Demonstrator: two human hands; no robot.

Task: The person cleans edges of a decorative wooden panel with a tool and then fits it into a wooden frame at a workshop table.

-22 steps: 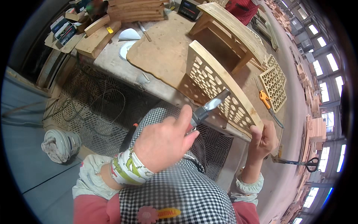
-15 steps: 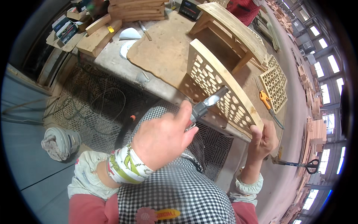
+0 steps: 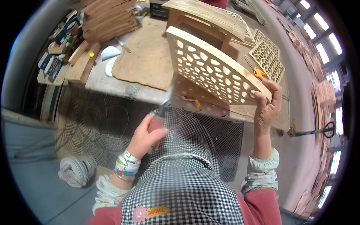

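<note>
My left hand [image 3: 144, 137] is closed around a knife-like tool [image 3: 164, 108] with a reddish handle and a pale metal blade. Motion blurs the tool, whose tip points up and away, left of the panel. A pale wooden panel [image 3: 212, 52] with many irregular cut-out holes stands tilted on its edge over the worktable [image 3: 138, 63]. My right hand [image 3: 268, 105] grips its near right corner, thumb on the holed face and fingers over the outer edge.
Behind the panel stands a curved-top wooden piece with legs [image 3: 206, 15]. An orange-handled tool [image 3: 259, 73] lies by a honeycomb lattice panel [image 3: 272, 50] at right. Stacked boards [image 3: 108, 18] and wood blocks [image 3: 84, 62] fill the far left. A bucket [image 3: 77, 170] sits on the floor.
My left hand has drawn the tool away from the panel's holed face, toward the left and nearer my body. The panel now shows more of that face; my right hand still grips its corner.
</note>
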